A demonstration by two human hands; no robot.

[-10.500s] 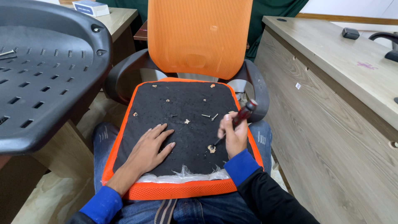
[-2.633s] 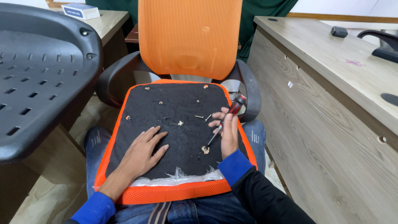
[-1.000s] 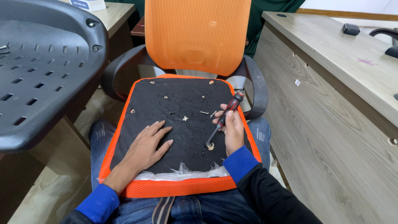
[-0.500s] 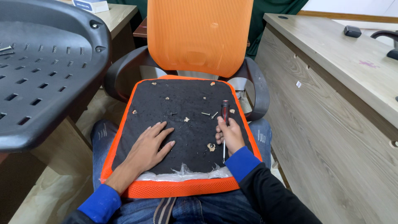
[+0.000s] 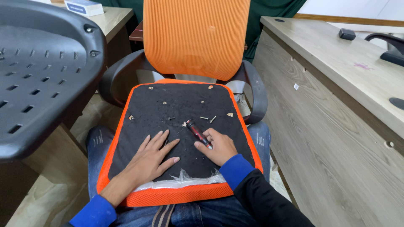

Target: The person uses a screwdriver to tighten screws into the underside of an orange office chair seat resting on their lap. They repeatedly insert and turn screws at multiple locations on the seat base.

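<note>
At the far left of the frame sits a black perforated plastic shell, untouched. Moving right, the left hand lies flat, fingers spread and holding nothing, on the black underside of the orange-edged seat cushion across the person's lap — it has not shifted over the last few moments.

Just right of centre is where the change is. Half a second ago the screwdriver stood nearly upright in the right hand, tip down on the cushion; now the screwdriver lies almost flat on the black surface, and the right hand rests over its lower end, fingers loosely on it rather than clamped — whether it truly grips the tool I cannot tell. I read this as a pause in driving: the tool has come off the fastener it was working.

Its long axis runs diagonally, dark red handle toward the upper left, near the loose screws in mid-frame, and the tip end toward the lower right under the fingers.

Further right, the wooden desk fills the frame edge.
</note>
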